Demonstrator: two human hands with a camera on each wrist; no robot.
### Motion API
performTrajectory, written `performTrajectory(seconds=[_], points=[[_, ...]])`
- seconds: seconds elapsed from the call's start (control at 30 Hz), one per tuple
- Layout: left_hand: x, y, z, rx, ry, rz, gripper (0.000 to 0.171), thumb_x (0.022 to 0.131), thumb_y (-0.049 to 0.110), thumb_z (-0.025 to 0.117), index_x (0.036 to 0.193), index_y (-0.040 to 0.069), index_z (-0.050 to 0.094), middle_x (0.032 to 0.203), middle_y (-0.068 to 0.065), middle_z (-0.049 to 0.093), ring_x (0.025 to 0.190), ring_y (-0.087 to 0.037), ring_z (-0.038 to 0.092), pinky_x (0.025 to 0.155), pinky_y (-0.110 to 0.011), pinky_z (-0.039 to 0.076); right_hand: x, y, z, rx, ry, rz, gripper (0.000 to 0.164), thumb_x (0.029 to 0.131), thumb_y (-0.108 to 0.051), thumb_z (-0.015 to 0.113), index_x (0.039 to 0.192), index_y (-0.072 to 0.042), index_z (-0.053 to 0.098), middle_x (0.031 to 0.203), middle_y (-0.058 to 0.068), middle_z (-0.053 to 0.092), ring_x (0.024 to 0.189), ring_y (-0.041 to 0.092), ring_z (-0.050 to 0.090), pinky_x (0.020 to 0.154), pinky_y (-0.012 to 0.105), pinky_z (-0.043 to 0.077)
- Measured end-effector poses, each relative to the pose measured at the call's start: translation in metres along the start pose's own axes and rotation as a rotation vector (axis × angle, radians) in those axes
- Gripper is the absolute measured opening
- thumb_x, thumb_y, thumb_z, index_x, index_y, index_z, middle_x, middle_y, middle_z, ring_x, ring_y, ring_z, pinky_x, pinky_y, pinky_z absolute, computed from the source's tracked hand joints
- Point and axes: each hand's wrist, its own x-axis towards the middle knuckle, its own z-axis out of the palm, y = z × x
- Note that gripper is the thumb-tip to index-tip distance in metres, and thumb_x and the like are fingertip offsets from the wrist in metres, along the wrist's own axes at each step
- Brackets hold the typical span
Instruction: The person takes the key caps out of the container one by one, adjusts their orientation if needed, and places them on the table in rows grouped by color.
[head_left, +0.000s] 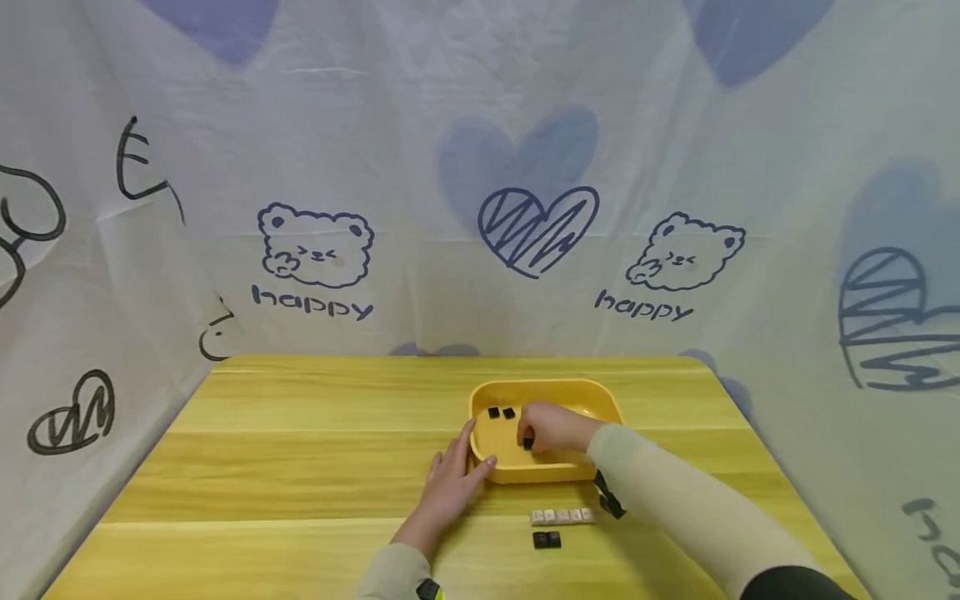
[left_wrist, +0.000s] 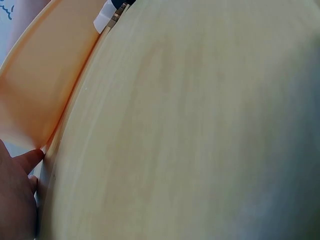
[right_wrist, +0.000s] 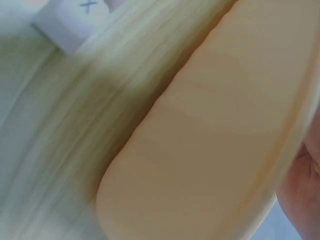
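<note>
A yellow tray (head_left: 525,475) stands on the wooden table in the head view. My right hand (head_left: 557,427) reaches inside it and pinches a black keycap (head_left: 528,443) low over the tray floor. Just behind that hand, two more black keycaps, a left one (head_left: 493,412) and a right one (head_left: 509,413), lie side by side in the tray. At the tray's near left corner, my left hand (head_left: 452,482) rests against the wall with its fingers extended and thumb at the front. The left wrist view shows its fingertips right by the tray wall (left_wrist: 45,85).
A row of several white keycaps (head_left: 561,517) lies in front of the tray, with two black keycaps (head_left: 547,540) nearer still. Further black pieces (head_left: 611,505) sit beside the right sleeve (head_left: 690,500). A printed cloth (head_left: 420,275) hangs behind the table (head_left: 300,467).
</note>
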Motion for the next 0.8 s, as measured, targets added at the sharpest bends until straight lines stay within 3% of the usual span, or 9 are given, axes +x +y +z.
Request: performTrajectory(seconds=[0.27,0.57,0.8], points=[[0.001,-0.001,0.002,0.009,0.013,0.007,0.073,0.099,0.045,0.051,0.157,0.019,0.017,0.154,-0.018,0.032,0.141,-0.037,0.028,0.114,-0.059,0.003,-0.026,-0.003,-0.011,0.029,0.069,-0.026,0.021,0.077,-0.001,0.075,0.097,-0.008,0.076,0.083,-0.006,0.057,0.074,0.009,0.053,0.069,0.027,0.050],[0.003,0.000,0.002,-0.013,0.006,0.011,0.073,0.099,0.046,0.051,0.158,0.020,0.016,0.155,-0.017,0.030,0.142,-0.037,0.026,0.114,-0.059,0.002,-0.061,-0.002,-0.007,0.115,0.291,-0.086,0.017,0.080,-0.008,0.076,0.096,-0.003,0.073,0.082,-0.004,0.058,0.070,0.007,0.054,0.064,0.026,0.051],[0.004,0.000,0.003,-0.016,0.002,0.014,0.072,0.100,0.045,0.051,0.157,0.018,0.017,0.156,-0.017,0.029,0.142,-0.036,0.026,0.114,-0.059,0.002,-0.088,0.001,-0.002,0.229,0.426,-0.050,0.013,0.082,-0.007,0.075,0.095,-0.008,0.070,0.080,-0.006,0.058,0.069,0.005,0.056,0.063,0.025,0.052]])
